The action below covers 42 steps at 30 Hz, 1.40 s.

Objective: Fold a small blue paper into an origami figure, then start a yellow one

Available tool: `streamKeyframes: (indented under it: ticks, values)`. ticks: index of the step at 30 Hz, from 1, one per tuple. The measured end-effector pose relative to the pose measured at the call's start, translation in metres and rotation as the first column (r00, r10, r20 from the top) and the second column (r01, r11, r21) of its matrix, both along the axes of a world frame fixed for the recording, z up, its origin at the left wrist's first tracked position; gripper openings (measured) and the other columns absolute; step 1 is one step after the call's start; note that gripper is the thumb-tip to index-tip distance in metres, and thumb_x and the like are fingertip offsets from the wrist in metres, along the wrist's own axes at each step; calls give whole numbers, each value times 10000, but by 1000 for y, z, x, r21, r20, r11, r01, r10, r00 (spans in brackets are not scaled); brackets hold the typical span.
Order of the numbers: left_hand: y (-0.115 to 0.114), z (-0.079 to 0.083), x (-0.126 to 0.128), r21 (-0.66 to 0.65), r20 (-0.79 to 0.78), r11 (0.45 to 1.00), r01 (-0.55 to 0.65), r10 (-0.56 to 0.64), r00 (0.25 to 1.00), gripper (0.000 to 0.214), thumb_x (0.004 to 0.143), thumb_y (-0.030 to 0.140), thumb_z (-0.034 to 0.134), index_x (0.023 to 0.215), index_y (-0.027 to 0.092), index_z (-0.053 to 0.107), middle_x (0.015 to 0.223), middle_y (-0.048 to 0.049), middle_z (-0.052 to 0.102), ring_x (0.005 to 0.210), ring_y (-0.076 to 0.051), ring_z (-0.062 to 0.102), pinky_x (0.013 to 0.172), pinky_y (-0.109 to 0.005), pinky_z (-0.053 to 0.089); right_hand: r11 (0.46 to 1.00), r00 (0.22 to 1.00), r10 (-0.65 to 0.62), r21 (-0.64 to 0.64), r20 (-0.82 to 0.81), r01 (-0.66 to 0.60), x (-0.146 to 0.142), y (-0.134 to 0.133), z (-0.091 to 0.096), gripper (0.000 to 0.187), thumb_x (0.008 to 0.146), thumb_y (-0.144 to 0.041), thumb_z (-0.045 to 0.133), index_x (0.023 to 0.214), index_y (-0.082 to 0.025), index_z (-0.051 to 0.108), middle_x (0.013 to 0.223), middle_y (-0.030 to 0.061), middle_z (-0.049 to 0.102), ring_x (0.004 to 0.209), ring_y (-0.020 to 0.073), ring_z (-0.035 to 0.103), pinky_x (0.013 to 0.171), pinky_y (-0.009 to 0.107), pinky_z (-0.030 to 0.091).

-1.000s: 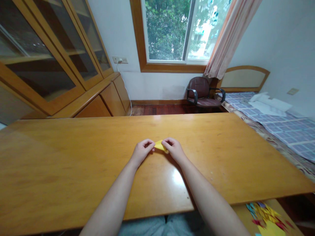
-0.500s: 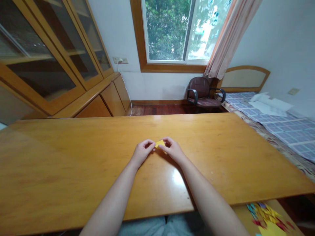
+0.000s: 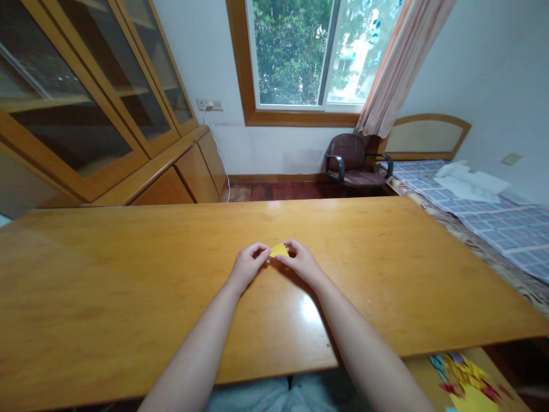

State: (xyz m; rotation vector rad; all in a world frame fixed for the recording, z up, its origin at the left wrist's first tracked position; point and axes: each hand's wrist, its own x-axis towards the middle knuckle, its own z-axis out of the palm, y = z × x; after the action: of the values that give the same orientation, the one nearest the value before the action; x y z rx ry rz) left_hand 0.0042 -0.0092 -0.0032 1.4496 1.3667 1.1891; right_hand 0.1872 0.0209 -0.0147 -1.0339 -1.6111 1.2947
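A small folded yellow paper (image 3: 279, 250) is held just above the middle of the long wooden table (image 3: 128, 274). My left hand (image 3: 247, 264) pinches its left corner with curled fingers. My right hand (image 3: 300, 260) grips its right side, fingers curled over the paper and hiding part of it. Both forearms reach in from the near edge of the table.
Several coloured paper pieces (image 3: 465, 380) lie on a low surface at the bottom right. A glass-door cabinet (image 3: 86, 109) stands to the left, a dark armchair (image 3: 354, 163) under the window, and a bed (image 3: 493, 217) to the right.
The right hand has slid left over the paper, so less of the yellow shows. The left hand has stayed where it was.
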Motion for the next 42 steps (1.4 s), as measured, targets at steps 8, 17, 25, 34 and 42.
streamKeyframes:
  ticks: [8, 17, 25, 34, 42]
  values:
    - [3, -3, -4, -10, 108, 996, -83, 84, 991, 249, 764, 412, 671, 757, 165, 638, 683, 6, 637, 621, -145, 610, 612, -236, 462, 994, 988, 18, -102, -155, -34, 0, 2, 0, 375, 708, -360, 755, 993, -172, 599, 717, -29, 610, 601, 118, 520, 572, 239, 393]
    - [5, -6, -6, -25, 233, 988, -151, 153, 960, 302, 738, 452, 714, 791, 165, 634, 678, 0, 642, 633, -143, 606, 595, -224, 469, 993, 960, -27, -118, -280, -6, -1, 8, -7, 341, 722, -347, 746, 976, -186, 585, 740, -9, 669, 640, 133, 574, 614, 247, 402]
    - [7, -9, -7, -27, 287, 981, -193, 192, 938, 346, 711, 478, 737, 789, 159, 628, 668, 0, 635, 623, -132, 597, 587, -215, 464, 993, 950, -93, -93, -299, 68, 2, 9, -5, 370, 756, -402, 698, 1038, -195, 578, 711, -11, 661, 654, 148, 601, 632, 262, 440]
    - [5, -5, -5, -29, 223, 985, -167, 170, 960, 366, 722, 510, 719, 792, 164, 621, 681, 0, 633, 647, -150, 611, 599, -229, 474, 994, 961, -75, -98, -265, 51, 1, 5, 0, 402, 773, -474, 680, 1054, -203, 585, 766, 2, 644, 682, 148, 593, 633, 268, 451]
    - [3, -5, -2, 16, 110, 998, -59, 57, 992, 285, 781, 456, 668, 782, 173, 634, 715, 1, 644, 690, -162, 624, 670, -244, 482, 996, 978, 32, -70, -207, -47, 0, 1, 3, 472, 720, -343, 760, 1130, -201, 574, 811, -6, 657, 701, 134, 590, 685, 267, 448]
